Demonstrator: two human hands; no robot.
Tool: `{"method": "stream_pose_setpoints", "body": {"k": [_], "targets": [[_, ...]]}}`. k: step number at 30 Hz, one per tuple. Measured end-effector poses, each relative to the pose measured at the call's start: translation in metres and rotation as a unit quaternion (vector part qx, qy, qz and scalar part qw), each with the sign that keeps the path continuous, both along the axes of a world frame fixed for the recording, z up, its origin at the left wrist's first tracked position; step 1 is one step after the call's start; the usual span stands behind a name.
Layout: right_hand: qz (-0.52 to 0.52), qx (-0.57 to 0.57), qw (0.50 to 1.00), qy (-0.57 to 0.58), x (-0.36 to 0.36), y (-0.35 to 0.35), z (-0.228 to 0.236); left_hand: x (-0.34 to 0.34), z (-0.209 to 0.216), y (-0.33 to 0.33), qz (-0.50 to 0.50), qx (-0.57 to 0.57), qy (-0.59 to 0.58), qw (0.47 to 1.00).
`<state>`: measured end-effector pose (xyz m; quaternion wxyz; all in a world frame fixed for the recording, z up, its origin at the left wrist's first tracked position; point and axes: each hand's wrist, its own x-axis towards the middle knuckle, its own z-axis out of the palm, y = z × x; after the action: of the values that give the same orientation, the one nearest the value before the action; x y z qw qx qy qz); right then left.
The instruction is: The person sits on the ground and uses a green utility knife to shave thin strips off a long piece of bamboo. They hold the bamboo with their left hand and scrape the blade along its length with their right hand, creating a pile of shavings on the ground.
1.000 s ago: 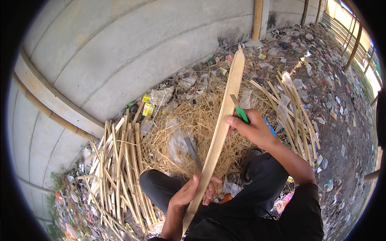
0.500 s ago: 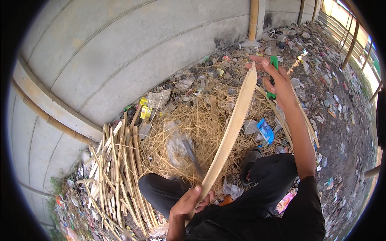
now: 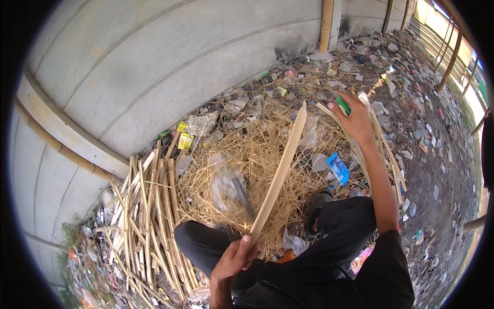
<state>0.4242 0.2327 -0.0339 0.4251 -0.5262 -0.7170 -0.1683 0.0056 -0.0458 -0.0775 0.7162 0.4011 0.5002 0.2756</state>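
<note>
My left hand [image 3: 235,261] is closed round the lower end of a flat, pale bamboo strip [image 3: 279,177]. The strip slants up and away over a heap of dry shavings [image 3: 278,139], its far tip narrow and ragged. Farther right, my right hand [image 3: 355,123] is apart from that strip. Its curled fingers hold a slim green tool [image 3: 343,105], mostly hidden, so its kind is unclear. Just beyond that hand shows the pale end of another strip [image 3: 364,98]; whether they touch I cannot tell. A dark flat metal blade [image 3: 243,198] stands out of the shavings by my left knee.
On the left lies a pile of split bamboo strips [image 3: 154,221]. More strips [image 3: 386,147] lie beyond my right forearm. A grey panel wall [image 3: 170,67] rises behind. Litter covers the ground, including a blue wrapper [image 3: 337,168] and yellow packets [image 3: 184,141].
My right hand has come away from the strip's tip, lower and slightly right, with the green tool tilted. The strip's far end has dropped and swung left; my left hand still grips it.
</note>
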Motion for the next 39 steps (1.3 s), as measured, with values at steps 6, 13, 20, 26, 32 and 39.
{"method": "stream_pose_setpoints", "body": {"k": [6,13,20,26,32,39], "targets": [[0.145,-0.211,0.942,0.219,-0.053,-0.05,0.028,0.008,0.001,0.008,0.034,0.074,0.086,0.993],[0.304,-0.26,0.916,0.005,-0.135,-0.157,0.025,0.022,0.011,0.022,0.024,0.193,0.153,0.969],[0.281,-0.232,0.931,0.016,-0.139,-0.181,-0.008,0.035,0.022,0.028,0.025,0.261,0.19,0.946],[0.261,-0.183,0.947,0.043,-0.138,-0.185,-0.011,0.047,0.036,0.03,0.016,0.293,0.235,0.927],[0.249,-0.168,0.953,0.034,-0.136,-0.185,-0.007,0.053,0.043,0.029,0.02,0.289,0.265,0.92],[0.241,-0.146,0.959,0.032,-0.137,-0.185,-0.003,0.051,0.042,0.025,0.024,0.285,0.278,0.917]]}}
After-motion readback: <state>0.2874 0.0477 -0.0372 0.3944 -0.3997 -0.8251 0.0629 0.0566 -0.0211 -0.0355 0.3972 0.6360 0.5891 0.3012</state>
